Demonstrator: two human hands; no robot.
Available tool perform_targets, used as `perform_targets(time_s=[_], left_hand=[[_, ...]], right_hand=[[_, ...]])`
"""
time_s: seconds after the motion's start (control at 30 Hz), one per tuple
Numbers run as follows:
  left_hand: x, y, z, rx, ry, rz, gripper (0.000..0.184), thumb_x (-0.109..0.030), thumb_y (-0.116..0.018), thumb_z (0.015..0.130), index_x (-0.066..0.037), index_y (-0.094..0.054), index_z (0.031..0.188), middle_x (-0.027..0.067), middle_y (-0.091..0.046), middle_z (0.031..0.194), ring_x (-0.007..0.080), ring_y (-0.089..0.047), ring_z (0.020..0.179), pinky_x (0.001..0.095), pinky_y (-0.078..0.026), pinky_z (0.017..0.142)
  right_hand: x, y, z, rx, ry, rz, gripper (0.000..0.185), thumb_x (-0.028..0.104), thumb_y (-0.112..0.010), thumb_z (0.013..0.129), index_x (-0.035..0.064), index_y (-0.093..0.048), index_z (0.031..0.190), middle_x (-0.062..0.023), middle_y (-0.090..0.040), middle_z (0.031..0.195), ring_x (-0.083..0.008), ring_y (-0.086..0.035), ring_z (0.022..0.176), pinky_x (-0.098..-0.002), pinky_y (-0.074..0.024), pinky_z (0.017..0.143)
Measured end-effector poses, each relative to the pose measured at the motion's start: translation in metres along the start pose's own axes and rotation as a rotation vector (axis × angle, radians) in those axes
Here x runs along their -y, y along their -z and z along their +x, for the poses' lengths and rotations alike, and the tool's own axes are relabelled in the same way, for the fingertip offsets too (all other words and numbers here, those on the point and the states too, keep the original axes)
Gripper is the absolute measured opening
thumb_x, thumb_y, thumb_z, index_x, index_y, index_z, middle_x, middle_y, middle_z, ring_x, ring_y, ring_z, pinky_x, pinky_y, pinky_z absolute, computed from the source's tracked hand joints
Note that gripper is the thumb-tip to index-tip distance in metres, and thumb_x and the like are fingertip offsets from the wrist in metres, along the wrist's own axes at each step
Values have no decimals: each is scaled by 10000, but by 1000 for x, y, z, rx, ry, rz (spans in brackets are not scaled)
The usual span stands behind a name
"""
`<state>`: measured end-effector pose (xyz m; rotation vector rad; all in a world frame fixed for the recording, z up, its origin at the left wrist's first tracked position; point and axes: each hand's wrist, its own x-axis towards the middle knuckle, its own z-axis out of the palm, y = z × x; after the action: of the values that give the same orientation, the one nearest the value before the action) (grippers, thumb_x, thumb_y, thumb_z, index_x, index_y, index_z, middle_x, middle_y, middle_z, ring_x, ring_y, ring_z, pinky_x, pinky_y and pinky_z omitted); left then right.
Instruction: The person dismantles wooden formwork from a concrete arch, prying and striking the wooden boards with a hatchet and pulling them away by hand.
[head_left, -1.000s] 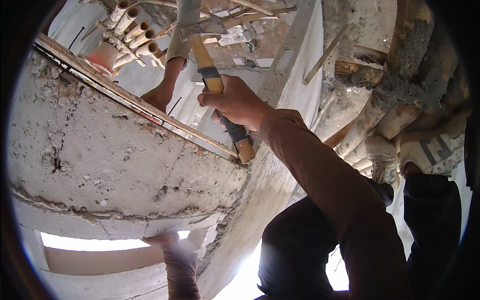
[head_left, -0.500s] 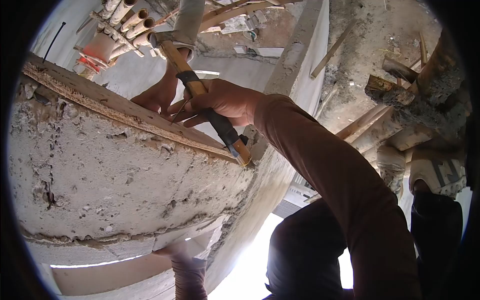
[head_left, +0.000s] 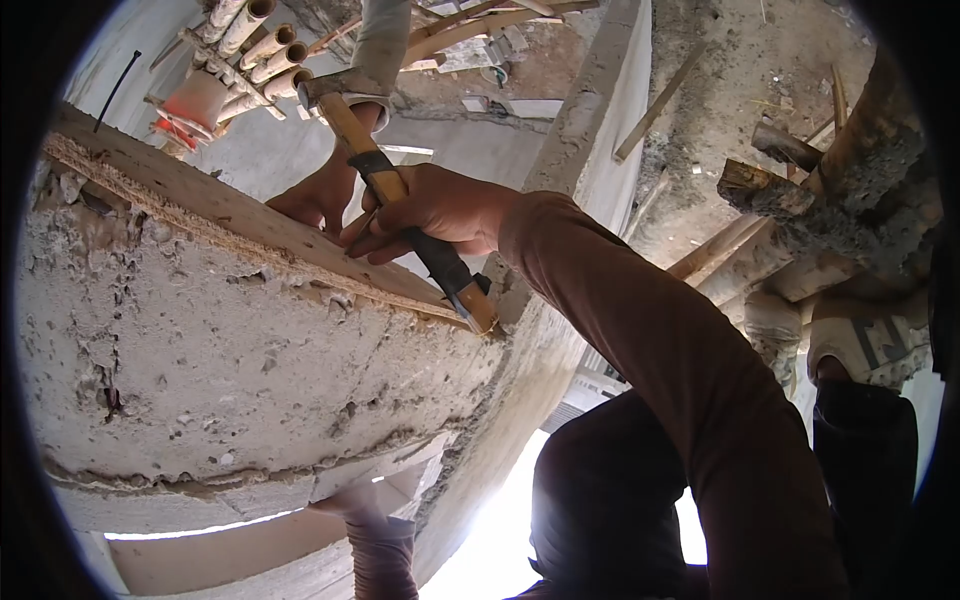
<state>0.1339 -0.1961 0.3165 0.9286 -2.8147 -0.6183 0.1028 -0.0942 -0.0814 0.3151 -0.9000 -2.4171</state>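
My right hand [head_left: 435,208], in a brown sleeve, is closed around a hammer [head_left: 375,165] with a wooden handle wrapped in black tape. The hammer's head points up and left, and its butt lies near the end of a wooden board [head_left: 230,212]. My fingertips are together just above this board, which runs along the top of a rough concrete beam [head_left: 250,360]. Whether they pinch anything is hidden. Beside them, another person's hand [head_left: 318,192], in a light sleeve, rests at the board. My left hand [head_left: 352,500] is blurred at the beam's lower edge, its fingers hidden.
Bamboo poles [head_left: 262,45] and an orange-red object [head_left: 195,105] are at upper left. A concrete ledge [head_left: 585,110] crosses the top middle. Loose timber [head_left: 660,100] lies on the ground. At right are thick poles [head_left: 855,150] and a shoe [head_left: 865,335].
The thin nail that showed by my right fingertips is no longer visible, and those fingers have drawn closer together. The hammer has shifted slightly. The view has moved a little.
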Motion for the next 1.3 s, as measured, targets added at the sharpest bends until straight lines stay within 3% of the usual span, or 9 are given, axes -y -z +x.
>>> perform_targets(time_s=[0.2, 0.3, 0.4, 0.47, 0.7, 0.9, 1.07, 1.2, 1.3], left_hand=[[-10, -25, -9, -67, 57, -84, 759, -630, -277, 918, -114, -285, 1475, 94, -361, 1449, 337, -362, 1316, 498, -289, 1102], [-8, -17, -8, -220, 129, -40, 755, -625, -274, 918, -109, -297, 1468, 93, -371, 1441, 335, -368, 1308, 496, -294, 1098], [7, 10, 3, 106, -111, 196, 728, -596, -283, 925, -102, -315, 1460, 96, -395, 1420, 335, -414, 1270, 488, -334, 1072], [-13, -30, -11, -164, 97, -75, 704, -589, -284, 920, -101, -378, 1418, 103, -440, 1386, 337, -420, 1279, 508, -363, 1061], [-2, -12, -6, -143, -22, 71, 701, -595, -287, 917, -114, -381, 1418, 108, -442, 1382, 338, -418, 1281, 510, -355, 1064], [38, 69, 15, -33, -307, 372, 667, -544, -287, 961, -79, -346, 1436, 110, -422, 1384, 306, -468, 1210, 447, -396, 1028], [-6, -20, -11, -248, 8, 56, 696, -553, -279, 960, -45, -341, 1432, 128, -425, 1385, 298, -459, 1219, 470, -388, 1027], [12, 17, -1, -3, -150, 58, 662, -497, -370, 962, -23, -337, 1424, 145, -433, 1372, 300, -470, 1203, 469, -412, 998], [11, 9, -2, -94, -168, 386, 727, -583, -298, 894, -100, -344, 1435, 123, -399, 1410, 359, -412, 1283, 511, -384, 1047]], right_hand=[[20, -14, -21, -158, -45, -229, 260, 103, -654, 872, 18, -461, 1024, -143, -668, 958, -190, -695, 777, -279, -578, 621], [31, -13, -50, -425, -37, -529, 306, 247, -705, 861, 55, -517, 1009, -33, -608, 760, -72, -517, 531, -243, -428, 475], [23, -19, -64, -455, -34, -568, 320, 248, -724, 842, 52, -531, 1006, -30, -616, 775, -71, -538, 548, -252, -444, 484], [17, -11, -45, -391, -8, -471, 299, 217, -727, 838, 47, -560, 1018, -28, -627, 803, -73, -549, 569, -246, -451, 501], [18, 3, -3, -69, -78, -191, 233, 152, -679, 871, 31, -582, 1045, -114, -685, 1048, -156, -683, 845, -266, -525, 666], [17, 13, 17, -111, -152, -229, 230, 145, -671, 878, 27, -584, 1055, -143, -696, 980, -74, -602, 614, -220, -506, 540], [14, 10, 41, -69, -272, -170, 164, 137, -642, 899, 10, -615, 999, -107, -685, 862, -47, -557, 563, -195, -481, 485], [15, 1, 43, -140, -280, -226, 190, 179, -643, 912, 12, -609, 998, -80, -666, 804, -55, -561, 579, -209, -470, 474], [23, -7, 35, -263, -239, -457, 310, 312, -572, 960, 10, -573, 1035, -48, -619, 731, -72, -553, 551, -226, -457, 459]])
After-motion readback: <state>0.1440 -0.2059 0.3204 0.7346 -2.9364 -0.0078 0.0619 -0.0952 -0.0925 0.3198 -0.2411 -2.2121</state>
